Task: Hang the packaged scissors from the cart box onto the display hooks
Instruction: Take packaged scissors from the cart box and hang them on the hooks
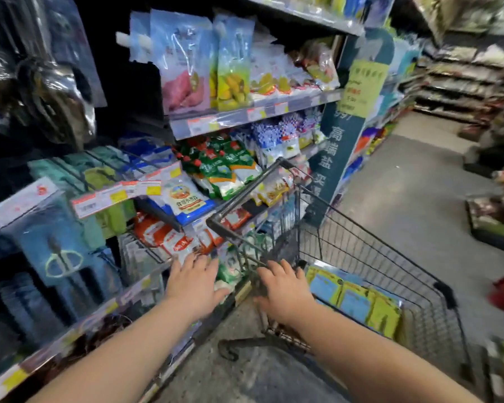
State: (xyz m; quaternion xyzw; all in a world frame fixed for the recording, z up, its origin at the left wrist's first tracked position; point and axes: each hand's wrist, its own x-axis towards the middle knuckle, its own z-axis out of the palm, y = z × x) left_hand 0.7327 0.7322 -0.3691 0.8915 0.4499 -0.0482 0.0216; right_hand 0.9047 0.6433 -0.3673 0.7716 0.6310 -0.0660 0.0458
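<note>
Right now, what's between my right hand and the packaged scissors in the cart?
In the head view, the cart's wire wall stands between the right hand and the yellow-and-blue packaged scissors inside the cart; nothing else shows there.

Whole frame motion-blurred. Packets (358, 298) inside cart (390, 257): print unreadable, contents unclear. Hanging scissors pack (53, 242) left of cart smeared. Both forearms cut by bottom edge.

Both bare forearms stretched forward, left hand (194, 282) and right hand (282, 289) palm-down, fingers (269, 267) spread, empty
</note>
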